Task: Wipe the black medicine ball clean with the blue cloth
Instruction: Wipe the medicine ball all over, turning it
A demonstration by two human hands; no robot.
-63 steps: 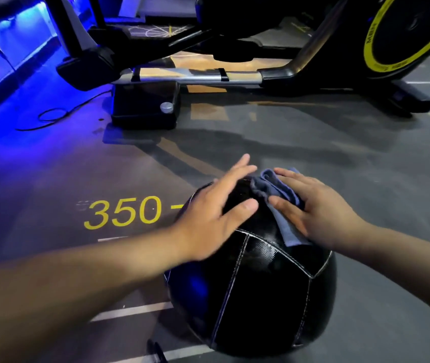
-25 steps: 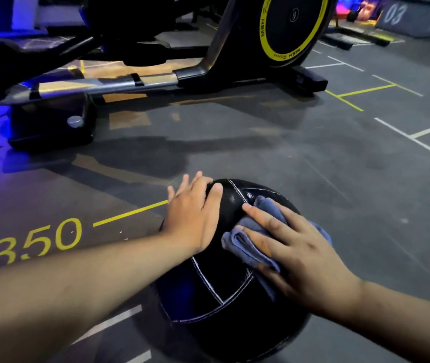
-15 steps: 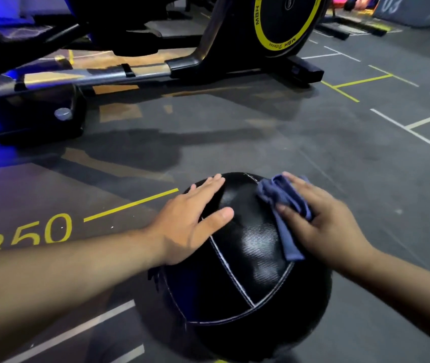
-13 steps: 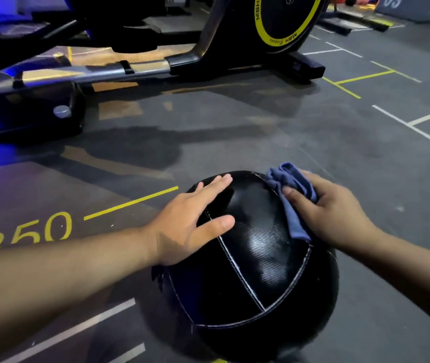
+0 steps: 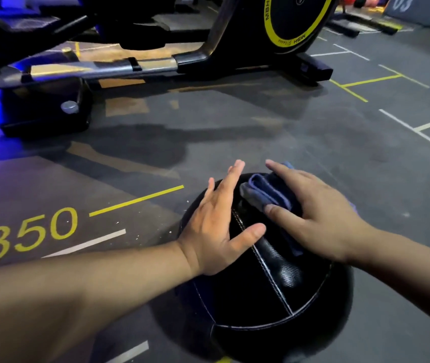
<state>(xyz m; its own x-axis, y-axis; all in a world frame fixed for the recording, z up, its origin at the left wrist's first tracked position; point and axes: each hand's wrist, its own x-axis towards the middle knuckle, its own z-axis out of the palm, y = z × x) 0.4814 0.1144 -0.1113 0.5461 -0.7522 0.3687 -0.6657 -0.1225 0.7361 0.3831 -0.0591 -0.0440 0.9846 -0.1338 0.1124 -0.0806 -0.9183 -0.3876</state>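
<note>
The right fingers (image 5: 284, 170) lie long and spread over the bunched cloth (image 5: 266, 192), pressing it down on the crown of the ball (image 5: 261, 297), thumb out along the cloth's near fold; nothing is pinched that I can see. The right hand (image 5: 321, 218) has carried the cloth back from the ball's far right shoulder of half a second ago to the top, almost against the left fingers (image 5: 228, 184). Those are straight and fanned, and the left hand (image 5: 219, 226) is flat on the ball's left side as before (a brace, I judge, so the ball does not roll).

So one more stroke across the upper panels is done. The near panels and the underside look unreached, and the ball would probably need turning.

The ball sits on the floor (image 5: 235, 142), right of a yellow line and a painted "350" (image 5: 27, 234). Behind stands a machine (image 5: 143, 66) whose yellow ring reads "MBH" (image 5: 297, 39) upside down. At the top right corner, "03" (image 5: 402, 2).
</note>
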